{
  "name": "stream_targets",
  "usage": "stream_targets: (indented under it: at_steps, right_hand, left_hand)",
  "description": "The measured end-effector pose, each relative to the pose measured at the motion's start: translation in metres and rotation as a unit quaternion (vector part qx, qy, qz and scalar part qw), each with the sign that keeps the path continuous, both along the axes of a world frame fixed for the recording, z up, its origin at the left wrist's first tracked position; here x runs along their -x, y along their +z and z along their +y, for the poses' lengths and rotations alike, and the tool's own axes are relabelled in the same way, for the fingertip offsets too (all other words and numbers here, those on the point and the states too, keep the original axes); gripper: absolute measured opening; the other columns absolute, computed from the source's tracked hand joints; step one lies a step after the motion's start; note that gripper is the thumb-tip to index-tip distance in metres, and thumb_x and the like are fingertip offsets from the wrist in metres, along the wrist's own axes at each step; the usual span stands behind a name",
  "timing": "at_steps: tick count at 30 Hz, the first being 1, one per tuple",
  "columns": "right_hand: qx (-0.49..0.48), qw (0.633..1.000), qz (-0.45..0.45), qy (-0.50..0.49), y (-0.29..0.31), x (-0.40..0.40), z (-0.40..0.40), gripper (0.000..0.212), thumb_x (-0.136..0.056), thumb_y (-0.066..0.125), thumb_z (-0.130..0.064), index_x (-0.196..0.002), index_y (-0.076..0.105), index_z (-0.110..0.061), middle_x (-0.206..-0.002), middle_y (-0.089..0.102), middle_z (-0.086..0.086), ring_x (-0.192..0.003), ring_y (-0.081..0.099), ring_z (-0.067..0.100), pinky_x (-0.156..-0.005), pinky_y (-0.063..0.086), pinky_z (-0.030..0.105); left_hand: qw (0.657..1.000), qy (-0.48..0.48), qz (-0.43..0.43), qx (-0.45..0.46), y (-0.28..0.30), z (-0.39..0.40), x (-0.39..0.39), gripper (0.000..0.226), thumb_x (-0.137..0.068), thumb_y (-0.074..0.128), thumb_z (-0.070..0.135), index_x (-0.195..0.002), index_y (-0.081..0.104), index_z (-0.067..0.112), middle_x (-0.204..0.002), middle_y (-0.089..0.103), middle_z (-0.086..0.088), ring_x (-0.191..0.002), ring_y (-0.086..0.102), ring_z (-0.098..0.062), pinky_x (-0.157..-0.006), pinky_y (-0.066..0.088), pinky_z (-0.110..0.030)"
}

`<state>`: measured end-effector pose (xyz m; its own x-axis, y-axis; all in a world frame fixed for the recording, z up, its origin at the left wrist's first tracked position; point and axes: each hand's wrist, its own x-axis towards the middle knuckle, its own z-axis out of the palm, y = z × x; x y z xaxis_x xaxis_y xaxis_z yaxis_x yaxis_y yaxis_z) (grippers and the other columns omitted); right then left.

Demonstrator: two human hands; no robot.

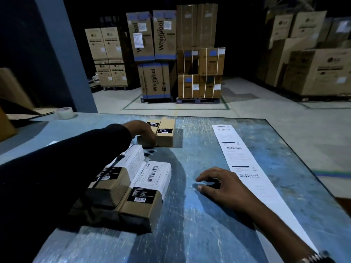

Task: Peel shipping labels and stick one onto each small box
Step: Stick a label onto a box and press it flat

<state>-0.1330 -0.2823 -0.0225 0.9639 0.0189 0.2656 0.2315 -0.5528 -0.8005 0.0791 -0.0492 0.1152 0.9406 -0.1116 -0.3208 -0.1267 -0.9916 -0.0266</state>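
Left hand (144,132) reaches toward the table's far edge and curls over a box (147,137), gripping it, touching its neighbour (165,132). Right hand (222,184) rests on the scratched blue table (199,224), fingers relaxed and spread, beside a strip of labels (239,160) along the right edge. Two labelled boxes (146,188) sit near the left edge. A tape roll (65,112) lies at the far left corner. Beyond, stacked cartons (154,54) stand on a concrete floor (247,103).

Left hand (145,132) grips an unlabelled small box (147,138) touching a second box (165,134); beside these, nearer the camera, labelled boxes (146,188); right of them, right hand (221,184) hovering, fingers spread, beside label strip (245,168).
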Motion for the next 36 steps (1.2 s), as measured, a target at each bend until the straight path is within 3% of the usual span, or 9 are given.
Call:
stream_targets:
  at_steps: [2, 6, 11, 14, 19, 23, 26, 30, 36]
  right_hand:
    - [0.007, 1.0, 0.004, 0.001, -0.001, -0.002, -0.001, 0.01, -0.09, 0.084, -0.039, -0.099, 0.08, -0.038, -0.111, 0.071, -0.025, -0.105, 0.067, -0.009, -0.086, 0.055, 0.014]
    - [0.011, 1.0, 0.01, 0.002, 0.0, -0.003, -0.001, 0.009, -0.09, 0.084, -0.038, -0.098, 0.08, -0.039, -0.111, 0.07, -0.027, -0.104, 0.067, -0.01, -0.084, 0.053, 0.011]
    - [0.03, 0.999, 0.011, 0.002, 0.002, -0.003, 0.001, 0.01, -0.09, 0.084, -0.038, -0.1, 0.08, -0.039, -0.111, 0.07, -0.026, -0.103, 0.066, -0.011, -0.083, 0.051, 0.008]
    - [0.032, 0.999, 0.004, -0.009, 0.003, -0.004, 0.001, 0.01, -0.09, 0.084, -0.039, -0.099, 0.08, -0.038, -0.108, 0.072, -0.025, -0.102, 0.067, -0.011, -0.083, 0.052, 0.008]
    - [0.007, 1.0, -0.017, -0.026, 0.013, 0.0, 0.004, 0.008, -0.091, 0.084, -0.026, -0.091, 0.083, -0.033, -0.095, 0.076, -0.012, -0.09, 0.072, -0.001, -0.077, 0.055, 0.012]
    - [-0.047, 0.996, -0.001, -0.079, 0.025, -0.002, -0.004, 0.004, -0.093, 0.081, -0.035, -0.091, 0.084, -0.033, -0.09, 0.08, -0.017, -0.088, 0.075, 0.0, -0.081, 0.059, 0.026]
    - [-0.232, 0.966, 0.058, -0.099, 0.043, 0.0, -0.008, 0.026, -0.1, 0.07, -0.043, -0.106, 0.082, -0.021, -0.103, 0.083, 0.0, -0.093, 0.079, 0.019, -0.083, 0.06, 0.04]
    - [-0.365, 0.926, 0.086, -0.04, 0.071, 0.011, -0.027, 0.049, -0.102, 0.06, -0.055, -0.129, 0.074, -0.017, -0.127, 0.076, 0.008, -0.117, 0.074, 0.02, -0.096, 0.061, 0.049]
    - [-0.129, 0.973, 0.18, 0.066, 0.087, 0.041, -0.067, 0.041, -0.093, 0.074, -0.042, -0.133, 0.072, -0.033, -0.128, 0.076, 0.003, -0.12, 0.071, 0.025, -0.102, 0.056, 0.045]
  left_hand:
    - [1.0, 0.005, 0.003, 0.007, -0.009, 0.003, -0.013, 0.06, -0.097, 0.074, 0.024, -0.147, 0.048, 0.004, -0.126, 0.059, -0.011, -0.104, 0.058, -0.028, -0.072, 0.054, -0.03]
    - [0.992, 0.027, -0.037, 0.117, -0.026, 0.016, -0.042, 0.079, -0.074, 0.088, 0.033, -0.136, 0.045, 0.012, -0.114, 0.068, -0.012, -0.095, 0.071, -0.028, -0.083, 0.064, -0.043]
    - [0.97, 0.035, -0.107, 0.215, -0.017, 0.019, -0.03, 0.038, -0.087, 0.078, 0.041, -0.103, 0.059, 0.013, -0.09, 0.064, -0.006, -0.078, 0.066, -0.018, -0.072, 0.061, -0.032]
    - [0.957, 0.056, -0.107, 0.262, 0.001, 0.023, -0.025, 0.025, -0.089, 0.075, 0.034, -0.084, 0.064, 0.011, -0.098, 0.072, -0.017, -0.076, 0.07, -0.026, -0.072, 0.063, -0.039]
    - [0.933, 0.072, -0.116, 0.333, 0.031, 0.031, 0.012, 0.042, -0.092, 0.074, 0.032, -0.122, 0.062, 0.006, -0.111, 0.069, -0.019, -0.081, 0.065, -0.025, -0.076, 0.06, -0.038]
    - [0.919, -0.014, -0.123, 0.374, 0.049, 0.029, 0.081, 0.062, -0.092, 0.079, 0.029, -0.147, 0.051, 0.024, -0.121, 0.065, -0.011, -0.087, 0.063, -0.013, -0.067, 0.054, -0.024]
    - [0.92, -0.118, -0.147, 0.343, 0.045, 0.018, 0.152, 0.067, -0.09, 0.08, 0.036, -0.149, 0.049, 0.035, -0.096, 0.062, 0.008, -0.079, 0.061, -0.003, -0.055, 0.048, -0.017]
    - [0.905, -0.238, -0.184, 0.302, 0.021, 0.007, 0.22, 0.071, -0.087, 0.074, 0.061, -0.151, 0.049, 0.043, -0.125, 0.06, 0.008, -0.103, 0.064, -0.01, -0.076, 0.049, -0.021]
    - [0.895, -0.304, -0.129, 0.301, -0.036, 0.001, 0.25, 0.095, -0.082, 0.073, 0.058, -0.161, 0.021, 0.05, -0.138, 0.051, 0.015, -0.117, 0.056, -0.01, -0.083, 0.042, -0.019]
